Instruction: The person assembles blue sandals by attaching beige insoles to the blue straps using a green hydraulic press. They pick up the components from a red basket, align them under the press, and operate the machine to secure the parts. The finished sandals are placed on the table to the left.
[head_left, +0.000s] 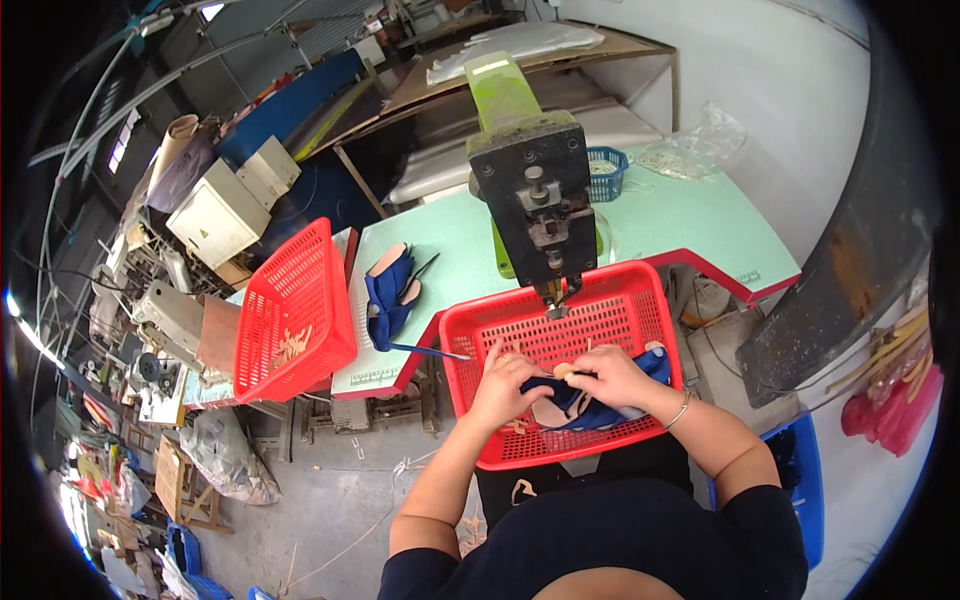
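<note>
Head view is showing both hands, left hand [505, 385] and right hand [610, 375], gripping one blue shoe upper [585, 408] inside one of two red baskets [640, 290], lower centre.

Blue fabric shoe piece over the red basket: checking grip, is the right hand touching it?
Touching: the head view shows the right hand with fingers resting on the blue fabric shoe piece.
</note>
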